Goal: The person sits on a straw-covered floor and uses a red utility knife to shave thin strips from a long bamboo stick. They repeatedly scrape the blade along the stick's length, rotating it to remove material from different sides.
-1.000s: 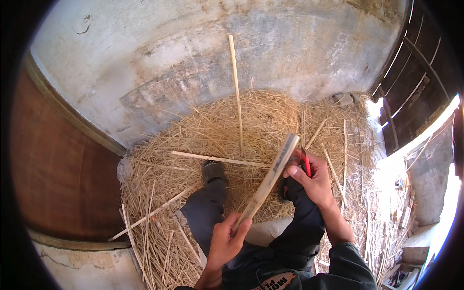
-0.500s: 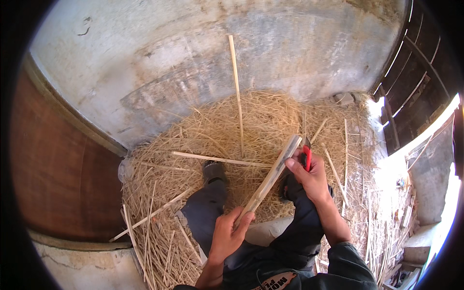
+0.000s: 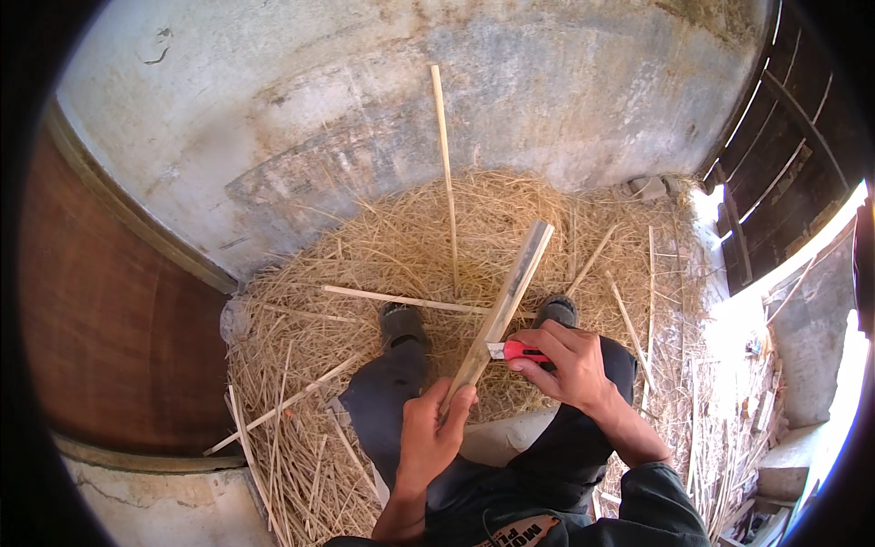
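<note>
Straw (image 3: pixel 510 214) below, stick (image 3: pixel 512 296) tilted above it.
My left hand (image 3: pixel 430 438) grips its lower end, right hand (image 3: pixel 574 369) clamps red knife (image 3: pixel 524 351), blade (image 3: pixel 496 350) at stick's edge; downward slip could cut left hand.

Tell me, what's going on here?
A person's left hand grips a flat stick near its lower end. The right hand holds a red-handled knife, its blade at the stick's side; whether it bites in is hard to tell. Other pale sticks lie on the straw around.
</note>
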Motion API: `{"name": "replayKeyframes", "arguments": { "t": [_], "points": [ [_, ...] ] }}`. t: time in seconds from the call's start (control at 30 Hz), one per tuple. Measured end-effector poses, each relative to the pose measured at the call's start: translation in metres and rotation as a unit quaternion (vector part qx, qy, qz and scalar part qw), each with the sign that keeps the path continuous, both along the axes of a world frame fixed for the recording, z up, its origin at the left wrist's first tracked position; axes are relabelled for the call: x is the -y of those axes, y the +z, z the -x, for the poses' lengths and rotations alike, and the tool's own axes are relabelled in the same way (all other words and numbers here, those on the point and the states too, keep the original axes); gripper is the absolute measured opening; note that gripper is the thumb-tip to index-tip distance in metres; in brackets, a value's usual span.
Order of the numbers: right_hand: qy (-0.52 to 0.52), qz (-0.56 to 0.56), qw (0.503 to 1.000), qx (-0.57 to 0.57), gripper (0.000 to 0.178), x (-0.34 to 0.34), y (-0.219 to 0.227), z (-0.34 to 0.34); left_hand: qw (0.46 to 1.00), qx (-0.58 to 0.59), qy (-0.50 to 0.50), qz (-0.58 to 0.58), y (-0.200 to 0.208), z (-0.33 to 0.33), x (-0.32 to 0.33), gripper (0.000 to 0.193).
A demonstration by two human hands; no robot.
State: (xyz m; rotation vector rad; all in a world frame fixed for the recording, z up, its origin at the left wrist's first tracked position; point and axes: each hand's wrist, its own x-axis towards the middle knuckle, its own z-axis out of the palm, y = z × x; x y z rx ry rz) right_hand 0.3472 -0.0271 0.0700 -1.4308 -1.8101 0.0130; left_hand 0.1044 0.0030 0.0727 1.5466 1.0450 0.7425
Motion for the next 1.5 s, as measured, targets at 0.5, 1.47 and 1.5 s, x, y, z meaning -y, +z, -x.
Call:
{"name": "replayKeyframes", "arguments": {
  "t": [0.5,1.47,1.5],
  "points": [
    [-0.035,-0.044,0.996,0.075,0.030,0.001,0.000,0.001,1.000,-0.028,0.004,-0.014,0.001,-0.004,0.005,0.030],
    [-0.077,0.121,0.989,0.026,0.031,-0.010,0.021,-0.020,0.998,0.010,0.014,0.060,-0.018,0.038,0.005,0.031],
    [-0.065,0.150,0.986,0.016,0.034,-0.012,0.019,-0.019,0.999,0.002,0.013,0.043,-0.015,0.036,0.002,0.030]
  ]
}}
